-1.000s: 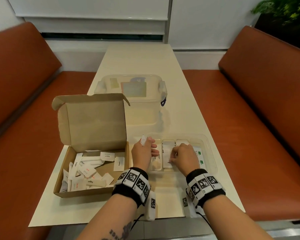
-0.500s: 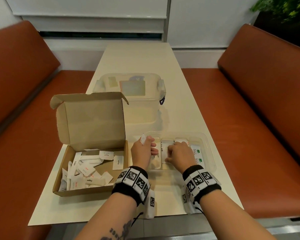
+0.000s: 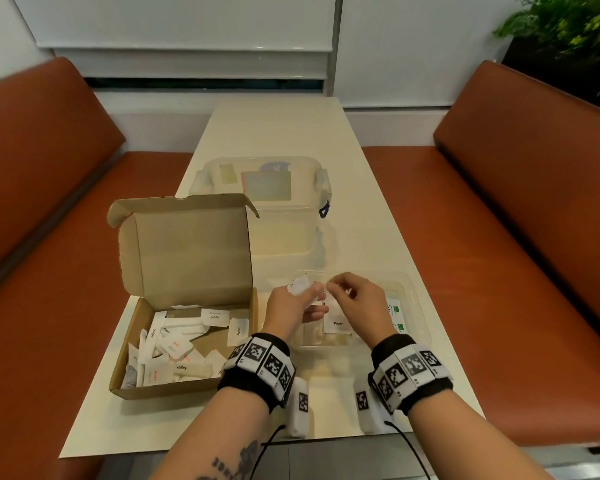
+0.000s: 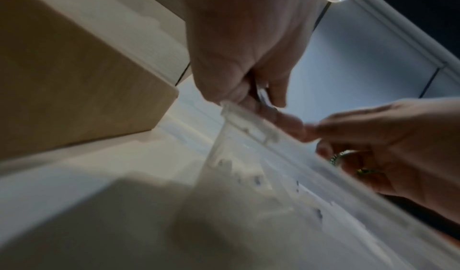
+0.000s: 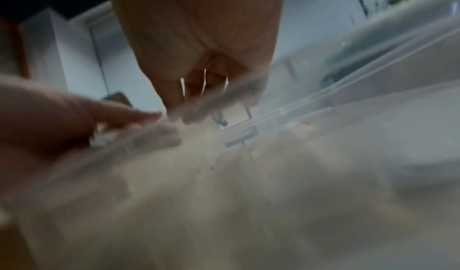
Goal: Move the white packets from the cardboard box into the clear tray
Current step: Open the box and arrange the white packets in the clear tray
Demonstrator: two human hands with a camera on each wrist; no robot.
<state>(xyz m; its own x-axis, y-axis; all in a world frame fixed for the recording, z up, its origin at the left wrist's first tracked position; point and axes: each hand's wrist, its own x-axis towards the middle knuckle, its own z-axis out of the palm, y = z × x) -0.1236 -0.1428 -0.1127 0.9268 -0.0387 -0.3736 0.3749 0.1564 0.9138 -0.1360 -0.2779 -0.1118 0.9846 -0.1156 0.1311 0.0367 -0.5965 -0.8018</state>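
The cardboard box [image 3: 174,344] at the left of the tabletop [image 3: 274,133] still holds a loose heap of white packets [image 3: 174,348]. The left hand [image 3: 291,311] stays over the clear tray [image 3: 414,306], fingers curled round a few packets. The right hand [image 3: 357,303], pressing packets down in the tray a second ago, has lifted and now pinches toward the left hand's bundle, likely taking the next packet. A Pepper packet [image 3: 336,322] lies flat in a tray compartment.
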